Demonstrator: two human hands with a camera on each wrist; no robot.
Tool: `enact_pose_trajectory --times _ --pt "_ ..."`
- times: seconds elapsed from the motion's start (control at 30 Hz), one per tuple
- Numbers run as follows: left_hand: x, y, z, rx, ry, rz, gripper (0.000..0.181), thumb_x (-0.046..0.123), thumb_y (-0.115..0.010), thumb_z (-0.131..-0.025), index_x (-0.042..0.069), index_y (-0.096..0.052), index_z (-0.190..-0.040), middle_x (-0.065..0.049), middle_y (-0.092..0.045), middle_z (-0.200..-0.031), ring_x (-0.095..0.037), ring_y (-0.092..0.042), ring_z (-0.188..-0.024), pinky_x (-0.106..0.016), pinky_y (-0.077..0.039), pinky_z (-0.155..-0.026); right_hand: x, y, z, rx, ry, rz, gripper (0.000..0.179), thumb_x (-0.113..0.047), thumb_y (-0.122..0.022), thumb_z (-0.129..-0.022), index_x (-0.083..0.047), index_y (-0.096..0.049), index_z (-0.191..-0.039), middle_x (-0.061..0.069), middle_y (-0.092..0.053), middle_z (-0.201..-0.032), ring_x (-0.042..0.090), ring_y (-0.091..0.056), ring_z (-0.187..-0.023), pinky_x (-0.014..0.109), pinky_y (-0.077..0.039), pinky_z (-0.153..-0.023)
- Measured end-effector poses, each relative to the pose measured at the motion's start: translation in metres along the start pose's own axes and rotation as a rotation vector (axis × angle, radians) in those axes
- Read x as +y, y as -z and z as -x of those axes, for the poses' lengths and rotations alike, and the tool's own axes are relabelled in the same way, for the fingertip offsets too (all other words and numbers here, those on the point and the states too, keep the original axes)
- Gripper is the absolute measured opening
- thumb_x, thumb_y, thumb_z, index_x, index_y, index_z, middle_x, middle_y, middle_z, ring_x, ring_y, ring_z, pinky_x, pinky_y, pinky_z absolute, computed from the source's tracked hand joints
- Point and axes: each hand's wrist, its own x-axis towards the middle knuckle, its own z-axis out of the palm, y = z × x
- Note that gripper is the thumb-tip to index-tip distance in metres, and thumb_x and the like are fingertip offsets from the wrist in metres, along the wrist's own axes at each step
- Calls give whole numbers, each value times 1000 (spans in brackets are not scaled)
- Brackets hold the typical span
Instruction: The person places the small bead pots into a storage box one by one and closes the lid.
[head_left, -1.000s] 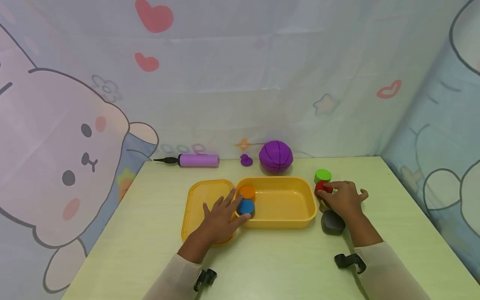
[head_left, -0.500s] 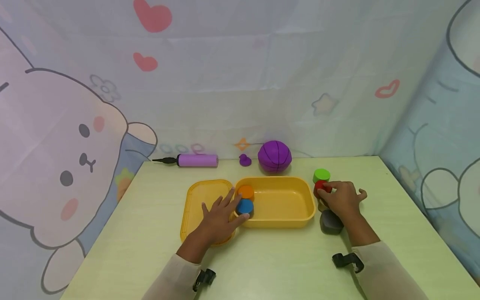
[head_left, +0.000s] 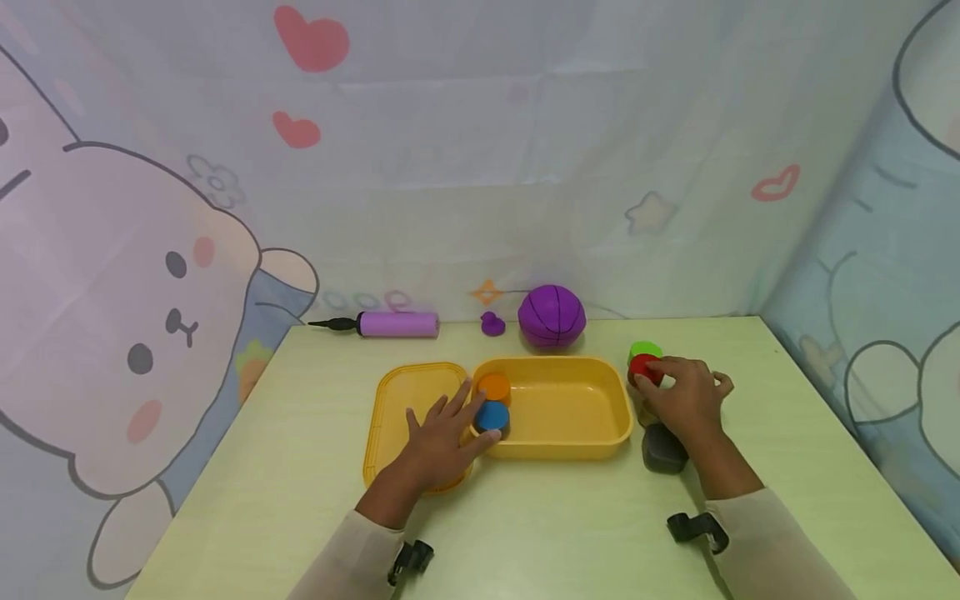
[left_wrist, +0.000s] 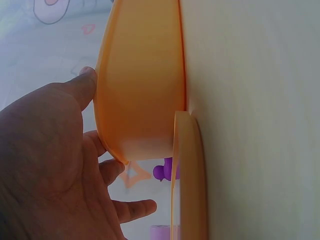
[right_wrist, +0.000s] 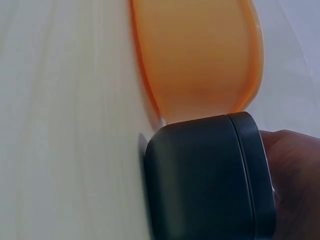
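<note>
My left hand (head_left: 438,442) lies over the left rim of a yellow plastic box (head_left: 555,450), its fingers spread. In the left wrist view, the thumb and some fingertips touch the rim of the box (left_wrist: 140,85). Inside, at its left end, sit an orange-topped tub (head_left: 494,387) and a blue-topped tub (head_left: 492,416). Right of the box, my right hand (head_left: 688,400) pinches a red-topped round tub (head_left: 644,368) between thumb and fingers. The red tub partly hides a green-topped tub (head_left: 645,348). In the right wrist view, a dark case (right_wrist: 205,175) hides much of that hand.
The yellow lid (head_left: 393,417) lies left of the box, under the left hand. Near the right wrist stands the dark grey case (head_left: 663,450), with a tan thing (head_left: 645,415) partly hidden behind it. A purple ball (head_left: 552,317), toy duck (head_left: 492,324) and hand pump (head_left: 397,325) line the back.
The red-topped tub has risen slightly in my right hand and now covers more of the green-topped one. My left hand stays at the box rim.
</note>
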Motion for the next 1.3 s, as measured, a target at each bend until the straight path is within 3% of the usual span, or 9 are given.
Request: enact_pose_trajectory --times 0.3,0.53,0.83,0.87,0.93,1.03,1.1,1.17,1.3 --pt "3 2 2 0 -1 4 77 67 -47 -110 33 -25 -176 5 -9 -187 -49 -22 -168 -91 6 -121 -5 -4 0 195 162 -105 30 -11 -88 -89 6 -83 -113 30 -77 -121 54 -74 -111 71 -58 -100" --pt "1 1 1 -1 2 0 78 69 -45 -110 33 -24 -176 6 -8 -186 -48 -22 -169 -90 6 -122 -12 -6 -1 265 268 -162 31 -5 -90 -86 7 -83 -113 30 -77 -119 52 -76 -107 68 -61 -96" --pt "1 1 1 2 -4 5 78 69 -45 -110 33 -25 -176 5 -8 -187 -49 -22 -168 -91 6 -121 -29 -5 0 249 335 -193 33 -5 -92 -83 5 -84 -113 25 -79 -119 48 -78 -105 62 -63 -91" --pt "1 1 1 2 -4 5 78 69 -45 -110 33 -25 -176 5 -8 -187 -49 -22 -168 -91 6 -121 -31 -5 0 242 338 -194 33 -6 -93 -83 5 -84 -113 25 -79 -120 47 -78 -106 58 -64 -93" --pt "0 1 1 5 -2 6 78 69 -45 -110 33 -25 -175 5 -8 -187 -49 -22 -168 -91 6 -121 -34 -6 0 226 341 -203 34 -5 -93 -84 5 -84 -115 25 -79 -120 46 -78 -107 37 -65 -96" --pt "0 1 1 5 -5 6 78 69 -45 -110 33 -25 -175 6 -8 -186 -49 -21 -168 -91 7 -121 -40 -8 1 201 348 -226 34 -5 -93 -84 4 -84 -116 24 -79 -121 46 -78 -109 7 -50 -99" --pt "0 1 0 4 -9 5 78 69 -45 -110 32 -25 -175 5 -8 -186 -50 -21 -168 -91 7 -121 -44 -11 2 184 360 -241 34 -5 -92 -84 3 -84 -116 24 -79 -122 46 -77 -111 -2 -39 -100" --pt "0 1 0 3 -11 2 78 69 -45 -110 32 -25 -175 5 -8 -187 -50 -21 -168 -91 6 -121 -50 -14 3 170 378 -247 33 -5 -92 -84 2 -84 -116 23 -79 -122 46 -77 -112 6 -48 -100" --pt "0 0 0 4 -10 -1 78 69 -45 -110 32 -25 -175 5 -8 -187 -50 -22 -168 -91 6 -121 -60 -22 5 124 402 -261 32 -6 -92 -84 2 -85 -115 23 -80 -123 46 -77 -112 43 -66 -95"
